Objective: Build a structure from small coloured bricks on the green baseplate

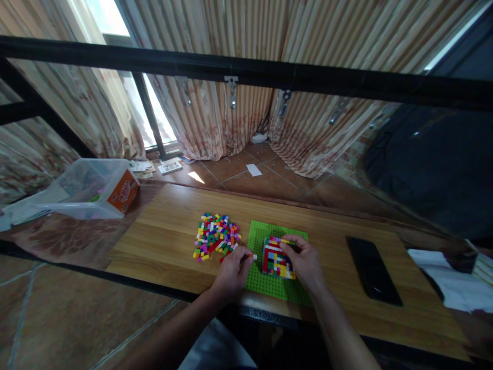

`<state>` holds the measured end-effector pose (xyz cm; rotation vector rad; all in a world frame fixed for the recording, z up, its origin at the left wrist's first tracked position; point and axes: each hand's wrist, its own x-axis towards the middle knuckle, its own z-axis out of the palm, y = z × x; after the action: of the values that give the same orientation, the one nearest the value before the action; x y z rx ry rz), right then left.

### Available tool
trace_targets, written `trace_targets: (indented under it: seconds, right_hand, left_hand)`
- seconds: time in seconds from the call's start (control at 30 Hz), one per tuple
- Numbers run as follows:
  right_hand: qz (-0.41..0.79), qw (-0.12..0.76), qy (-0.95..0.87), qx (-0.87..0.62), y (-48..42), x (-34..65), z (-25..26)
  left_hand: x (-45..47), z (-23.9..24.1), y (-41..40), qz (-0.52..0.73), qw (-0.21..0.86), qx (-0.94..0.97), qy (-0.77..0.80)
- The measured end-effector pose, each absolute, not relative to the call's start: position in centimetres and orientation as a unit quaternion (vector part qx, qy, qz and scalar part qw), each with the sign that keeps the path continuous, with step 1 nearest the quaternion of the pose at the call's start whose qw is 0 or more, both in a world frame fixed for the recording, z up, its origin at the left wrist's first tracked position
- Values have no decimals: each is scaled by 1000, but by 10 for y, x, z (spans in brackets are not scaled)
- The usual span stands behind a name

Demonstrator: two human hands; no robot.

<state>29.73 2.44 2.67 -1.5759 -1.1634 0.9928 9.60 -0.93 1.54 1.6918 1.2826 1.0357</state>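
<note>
My left hand (233, 271) is closed in a pinch at the left edge of the green baseplate (256, 285). Small toy bricks (254, 257), white and orange, stick out from its fingertips. On the baseplate sits a multicoloured brick build (277, 261), a low block with red rows along its left and far sides. My right hand (306, 259) reaches over the build's far right corner, thumb and forefinger close together at a yellow toy brick (285, 241) on its top. The right hand hides part of the build. Left of the baseplate lies a loose brick pile (217, 234).
A black phone (373, 270) lies on the wooden table (162, 226), right of the baseplate. Beyond the table's left end stands a clear plastic bin (88, 187) with an orange label. A dark metal rail (262, 67) crosses ahead, before curtains. White cloth or paper (450, 277) lies far right.
</note>
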Motion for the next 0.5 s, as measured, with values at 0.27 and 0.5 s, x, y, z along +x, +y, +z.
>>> trace_targets:
  seconds: [0.27, 0.5]
  right_hand:
    - [394, 457, -491, -629, 19, 303, 21]
    - [177, 501, -562, -634, -9, 300, 33]
  left_hand:
    - [98, 17, -10, 424, 379, 645, 511]
    - [97, 17, -11, 434, 387, 638, 505]
